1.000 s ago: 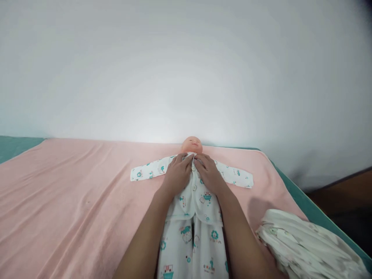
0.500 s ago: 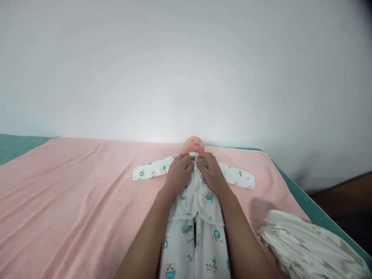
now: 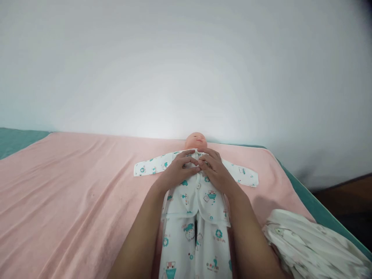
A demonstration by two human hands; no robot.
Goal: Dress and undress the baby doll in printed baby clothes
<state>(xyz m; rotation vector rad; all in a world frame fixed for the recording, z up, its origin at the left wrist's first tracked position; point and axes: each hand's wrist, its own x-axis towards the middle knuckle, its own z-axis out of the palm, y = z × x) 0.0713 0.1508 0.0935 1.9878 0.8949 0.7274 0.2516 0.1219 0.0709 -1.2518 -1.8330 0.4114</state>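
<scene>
Nearest lie the doll's white printed trousers (image 3: 178, 248), probably light, limp cotton, easiest to take at the waist or by a leg. Tiny lettering sits among the cartoon prints, too small to read; no brand shows. To the right, a bundled white cloth (image 3: 314, 242) looks just as soft. Beyond the waist, the matching top (image 3: 183, 203) should give readily without slipping; its front edges beside the button (image 3: 198, 186) seem the best hold. The left hand (image 3: 178, 169) and right hand (image 3: 215, 173) meet at the upper chest, fingers curled and close together; whether they pinch anything cannot be told. The doll lies face up on the pink blanket (image 3: 87, 201), its smooth head (image 3: 197, 140), likely firm plastic, near the wall (image 3: 186, 69).
</scene>
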